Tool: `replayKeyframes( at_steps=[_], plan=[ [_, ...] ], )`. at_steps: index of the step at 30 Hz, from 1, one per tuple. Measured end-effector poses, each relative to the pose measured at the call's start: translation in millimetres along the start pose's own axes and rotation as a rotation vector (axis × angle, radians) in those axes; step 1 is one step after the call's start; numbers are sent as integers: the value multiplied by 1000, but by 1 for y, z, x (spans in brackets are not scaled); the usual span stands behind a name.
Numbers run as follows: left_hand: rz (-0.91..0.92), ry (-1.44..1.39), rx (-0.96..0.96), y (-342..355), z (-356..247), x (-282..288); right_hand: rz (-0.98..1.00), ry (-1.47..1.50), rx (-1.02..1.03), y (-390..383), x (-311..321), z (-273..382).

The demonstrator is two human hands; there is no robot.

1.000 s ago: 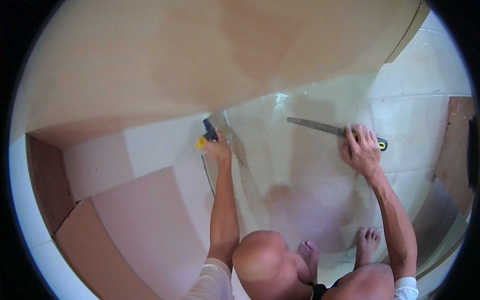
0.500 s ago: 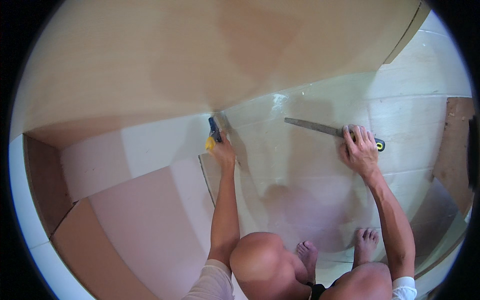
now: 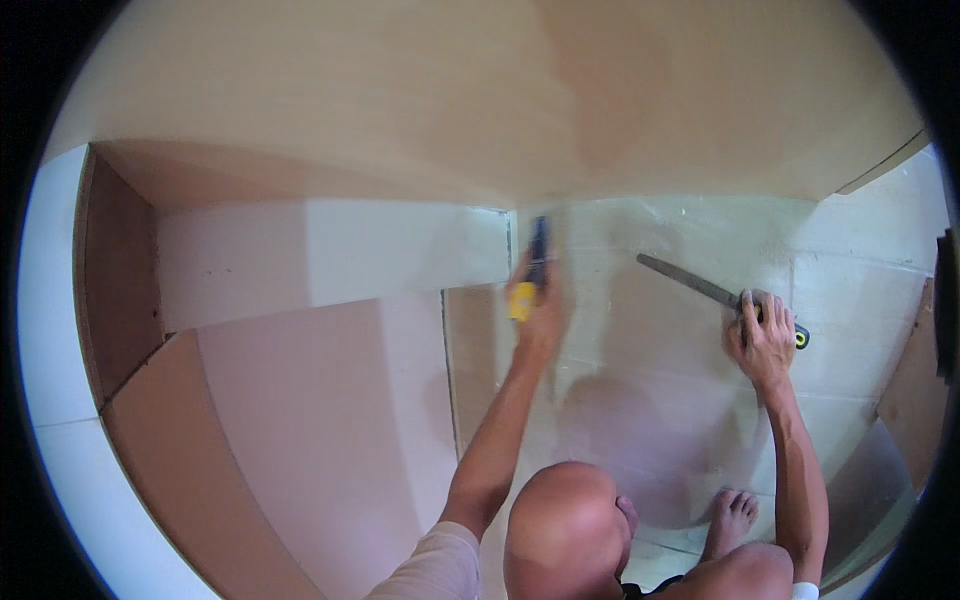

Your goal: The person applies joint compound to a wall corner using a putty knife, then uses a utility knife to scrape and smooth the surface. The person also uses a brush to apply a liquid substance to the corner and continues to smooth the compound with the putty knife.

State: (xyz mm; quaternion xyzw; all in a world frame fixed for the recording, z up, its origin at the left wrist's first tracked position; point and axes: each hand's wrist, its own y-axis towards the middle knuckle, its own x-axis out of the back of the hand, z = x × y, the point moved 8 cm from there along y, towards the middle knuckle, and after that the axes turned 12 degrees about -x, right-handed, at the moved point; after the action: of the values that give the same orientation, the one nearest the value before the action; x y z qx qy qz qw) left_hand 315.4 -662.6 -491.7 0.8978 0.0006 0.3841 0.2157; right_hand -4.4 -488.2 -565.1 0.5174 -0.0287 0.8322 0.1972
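Observation:
My left hand is closed around a dark blue and yellow hand tool, smeared by motion; its exact kind cannot be made out. It is just right of the end edge of a white board strip, at the foot of a large upright wood-toned panel. Farther right, my right hand grips the black and yellow handle of a file. The file's grey blade points left and away from me, low over the tiled floor.
A large pale pinkish panel lies at left, beside a brown board and a dark upright end board. Another brown board stands at the right rim. My knees and a bare foot are close below.
The view has turned, shifting the panels. My left hand has moved right with its tool, from the white strip's corner to beyond its end edge. My right hand still grips the file.

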Motion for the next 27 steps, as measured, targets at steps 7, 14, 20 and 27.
replayKeyframes(
  at_steps=[7,14,20,27],
  plan=[
    [-136,-102,199,41,123,40,61,6,17,2,-6,5],
    [75,466,-112,63,90,-1,58,-23,-9,-2,1,-11],
    [75,191,-331,53,157,51,2,43,26,4,-3,9],
    [289,266,-21,53,85,-14,25,4,8,1,4,-1]
  ],
)
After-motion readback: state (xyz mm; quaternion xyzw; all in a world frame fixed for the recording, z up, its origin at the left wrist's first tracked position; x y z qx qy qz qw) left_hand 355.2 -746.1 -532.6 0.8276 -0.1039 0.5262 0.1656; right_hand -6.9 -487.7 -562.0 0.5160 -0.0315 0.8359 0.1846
